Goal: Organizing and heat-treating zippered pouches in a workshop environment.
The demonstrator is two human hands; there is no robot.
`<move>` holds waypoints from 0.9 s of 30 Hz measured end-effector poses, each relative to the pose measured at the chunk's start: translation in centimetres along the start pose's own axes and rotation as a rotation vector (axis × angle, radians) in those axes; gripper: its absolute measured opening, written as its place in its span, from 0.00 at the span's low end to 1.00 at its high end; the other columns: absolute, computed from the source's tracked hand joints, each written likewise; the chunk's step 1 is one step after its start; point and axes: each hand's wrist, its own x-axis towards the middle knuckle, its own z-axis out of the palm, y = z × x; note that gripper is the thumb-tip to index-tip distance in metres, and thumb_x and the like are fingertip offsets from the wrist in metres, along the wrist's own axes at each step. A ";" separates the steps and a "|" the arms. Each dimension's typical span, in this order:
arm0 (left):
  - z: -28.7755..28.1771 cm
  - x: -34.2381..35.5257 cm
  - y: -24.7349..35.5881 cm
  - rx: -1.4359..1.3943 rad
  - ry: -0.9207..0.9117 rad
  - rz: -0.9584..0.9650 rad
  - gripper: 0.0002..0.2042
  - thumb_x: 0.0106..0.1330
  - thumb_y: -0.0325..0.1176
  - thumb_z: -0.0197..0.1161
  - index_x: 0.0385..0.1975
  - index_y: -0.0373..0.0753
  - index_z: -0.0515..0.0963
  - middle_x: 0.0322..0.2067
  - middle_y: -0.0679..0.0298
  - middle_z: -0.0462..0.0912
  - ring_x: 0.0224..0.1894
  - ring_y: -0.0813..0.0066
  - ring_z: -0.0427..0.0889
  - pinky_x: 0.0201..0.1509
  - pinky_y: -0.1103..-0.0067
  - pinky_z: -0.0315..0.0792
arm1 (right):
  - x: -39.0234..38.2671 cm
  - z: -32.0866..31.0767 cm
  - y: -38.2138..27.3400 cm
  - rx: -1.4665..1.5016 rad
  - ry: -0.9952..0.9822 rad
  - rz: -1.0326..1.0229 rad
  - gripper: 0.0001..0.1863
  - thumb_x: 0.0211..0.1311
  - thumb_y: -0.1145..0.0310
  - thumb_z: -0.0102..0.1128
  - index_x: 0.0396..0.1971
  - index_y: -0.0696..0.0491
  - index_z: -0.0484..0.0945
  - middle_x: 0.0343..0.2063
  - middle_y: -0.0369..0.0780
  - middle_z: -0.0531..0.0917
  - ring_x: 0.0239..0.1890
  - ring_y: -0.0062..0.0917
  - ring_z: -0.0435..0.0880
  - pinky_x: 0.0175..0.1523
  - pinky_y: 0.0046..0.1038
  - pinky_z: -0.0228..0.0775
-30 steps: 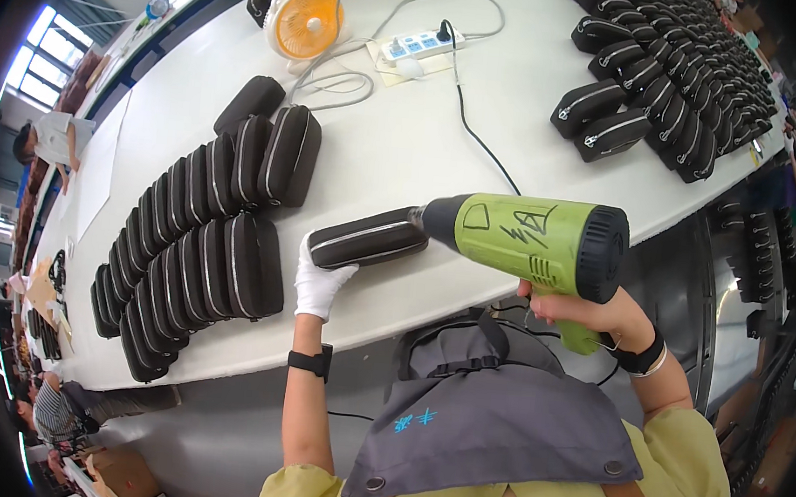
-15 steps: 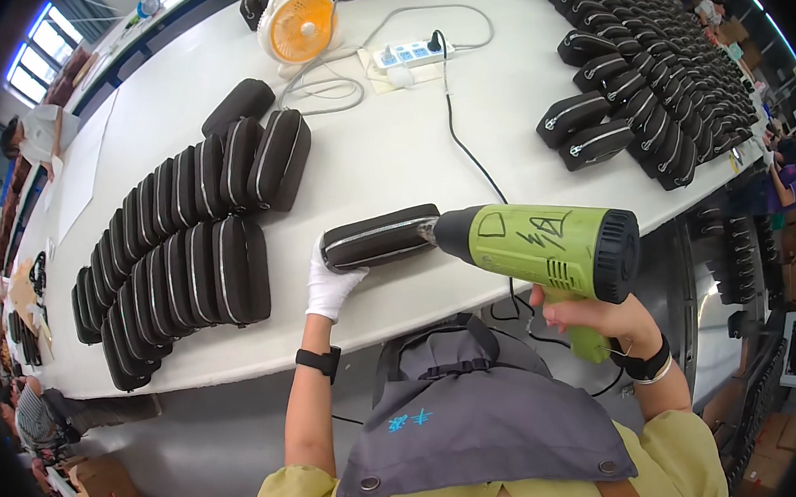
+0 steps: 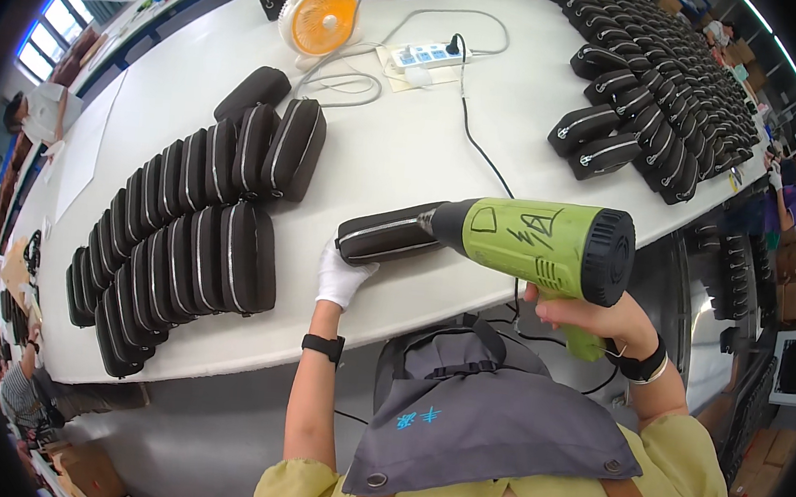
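Note:
My left hand (image 3: 341,277), in a white glove, holds the near left end of a black zippered case (image 3: 385,238) on the white table; some of its fingers are hidden by the case. My bare right hand (image 3: 603,319) is closed round the handle of a green heat gun (image 3: 524,244). The gun's metal nozzle points left and covers part of the case's right end in this view. Whether the nozzle touches the case I cannot tell. To the left, similar black cases (image 3: 179,175) stand packed side by side in two rows.
An orange and white fan (image 3: 322,20) and a white power strip (image 3: 427,56) stand at the back, with grey cable around them. A black cord (image 3: 481,143) crosses the table. Many more cases (image 3: 652,110) fill the far right. Co-workers are at both sides.
The heat gun's nozzle has shifted left relative to the case and now overlaps more of its right part. Both hands keep their hold. The whole view has moved slightly.

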 end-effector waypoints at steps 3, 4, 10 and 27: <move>-0.1 0.0 0.1 0.002 0.009 -0.056 0.26 0.44 0.19 0.72 0.47 0.38 0.74 0.42 0.65 0.83 0.44 0.75 0.81 0.51 0.77 0.77 | 0.2 0.2 -0.5 0.016 -0.004 0.053 0.17 0.53 0.75 0.63 0.45 0.56 0.77 0.34 0.35 0.81 0.28 0.16 0.78 0.32 0.20 0.72; 0.0 0.0 0.0 0.000 0.007 -0.054 0.26 0.44 0.19 0.72 0.47 0.38 0.74 0.42 0.65 0.83 0.44 0.75 0.81 0.51 0.77 0.77 | 0.4 0.2 -0.3 0.000 0.010 0.017 0.18 0.53 0.76 0.63 0.46 0.57 0.77 0.35 0.36 0.81 0.29 0.17 0.78 0.32 0.20 0.73; -0.3 1.2 -2.1 0.145 0.006 0.041 0.31 0.40 0.22 0.77 0.49 0.38 0.72 0.43 0.63 0.82 0.45 0.72 0.81 0.52 0.76 0.76 | 1.8 1.7 -1.9 -0.027 -0.023 0.027 0.17 0.53 0.75 0.64 0.45 0.57 0.77 0.35 0.36 0.81 0.28 0.17 0.78 0.32 0.21 0.73; -1.7 0.6 9.1 0.396 0.237 0.376 0.34 0.38 0.30 0.78 0.50 0.40 0.71 0.46 0.57 0.71 0.51 0.59 0.72 0.57 0.70 0.71 | -1.7 0.2 -1.2 0.017 0.069 -0.218 0.23 0.55 0.76 0.65 0.52 0.56 0.74 0.36 0.37 0.82 0.32 0.16 0.79 0.34 0.21 0.74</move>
